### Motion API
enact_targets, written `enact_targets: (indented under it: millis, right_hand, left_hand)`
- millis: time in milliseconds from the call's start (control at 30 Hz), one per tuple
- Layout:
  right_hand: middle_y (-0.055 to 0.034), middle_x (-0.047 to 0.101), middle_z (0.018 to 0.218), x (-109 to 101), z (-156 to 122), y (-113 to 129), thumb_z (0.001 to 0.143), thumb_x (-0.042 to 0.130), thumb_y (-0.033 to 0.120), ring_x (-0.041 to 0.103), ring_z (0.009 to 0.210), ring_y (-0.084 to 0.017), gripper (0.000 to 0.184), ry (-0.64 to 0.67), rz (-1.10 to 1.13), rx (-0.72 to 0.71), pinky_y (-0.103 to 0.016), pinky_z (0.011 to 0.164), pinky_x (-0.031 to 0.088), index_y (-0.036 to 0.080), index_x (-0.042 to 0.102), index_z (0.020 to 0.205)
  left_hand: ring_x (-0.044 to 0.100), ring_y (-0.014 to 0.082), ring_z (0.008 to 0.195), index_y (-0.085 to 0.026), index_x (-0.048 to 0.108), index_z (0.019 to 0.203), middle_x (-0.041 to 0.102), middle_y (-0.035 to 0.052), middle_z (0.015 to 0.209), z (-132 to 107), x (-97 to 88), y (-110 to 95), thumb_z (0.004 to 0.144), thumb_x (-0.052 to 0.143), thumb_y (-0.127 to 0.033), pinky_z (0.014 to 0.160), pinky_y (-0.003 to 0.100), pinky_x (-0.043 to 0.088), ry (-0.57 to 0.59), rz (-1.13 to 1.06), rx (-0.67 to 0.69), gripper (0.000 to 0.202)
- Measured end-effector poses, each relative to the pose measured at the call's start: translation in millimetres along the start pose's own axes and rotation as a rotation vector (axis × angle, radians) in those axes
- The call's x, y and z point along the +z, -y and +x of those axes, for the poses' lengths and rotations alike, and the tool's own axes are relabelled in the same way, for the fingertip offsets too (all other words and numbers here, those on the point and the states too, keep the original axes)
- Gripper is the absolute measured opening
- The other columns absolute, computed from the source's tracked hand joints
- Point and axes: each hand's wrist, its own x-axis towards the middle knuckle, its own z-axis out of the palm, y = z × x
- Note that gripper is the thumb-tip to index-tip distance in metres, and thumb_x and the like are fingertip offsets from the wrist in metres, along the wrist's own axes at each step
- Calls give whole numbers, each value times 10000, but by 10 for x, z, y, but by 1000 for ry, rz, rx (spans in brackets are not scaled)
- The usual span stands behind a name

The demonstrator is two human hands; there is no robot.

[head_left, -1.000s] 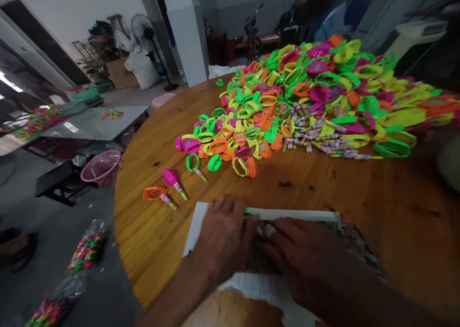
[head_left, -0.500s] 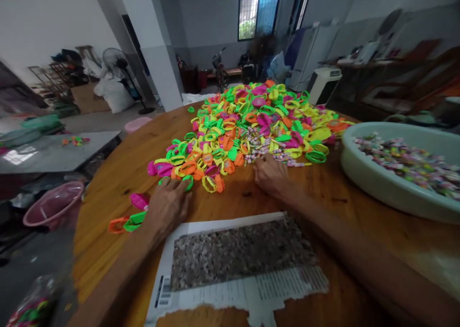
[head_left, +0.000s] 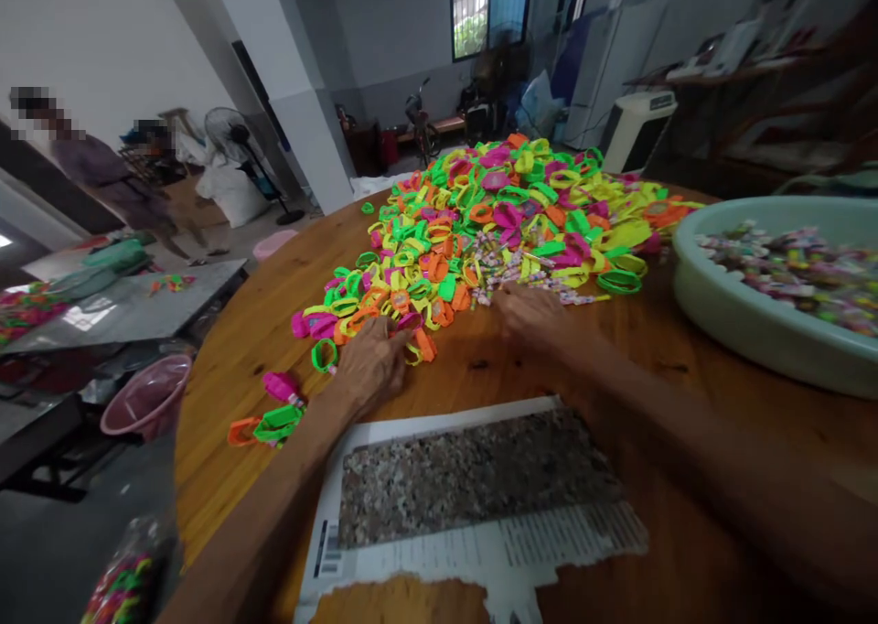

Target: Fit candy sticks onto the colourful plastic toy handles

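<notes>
My left hand lies at the near edge of a heap of bright plastic toy watches, fingers stretched out and touching the nearest bands, including an orange toy watch. Just left of it sits a green toy watch with a small wrapped piece at its edge. My right hand is closed, fingertips bent down at a pile of small wrapped candy sticks; it is slightly blurred, and what it pinches is hidden. Pink, orange and green toy watches lie beside my left forearm.
A speckled stone slab rests on torn printed paper before me. At right stands a pale green basin of wrapped candies. Left of the round wooden table are a pink tub, a grey table and a person.
My left hand has moved right along the heap's edge, leaving the green toy watch behind. My right hand stays by the candy sticks. The view has shifted, and a person now shows at left.
</notes>
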Motion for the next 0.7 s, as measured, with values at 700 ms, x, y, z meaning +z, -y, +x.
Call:
enact_targets:
  millis: [700]
  right_hand:
    - [-64,645,854,-18,-740,237,975,465,216,543,738,-156,192,-140,449,-29,-285,671,328,152,604,858]
  left_hand:
    - [566,154,728,-154,691,819,633,39,793,421,-114,-262,845,621,-395,635,260,425,164,-359,-87,252]
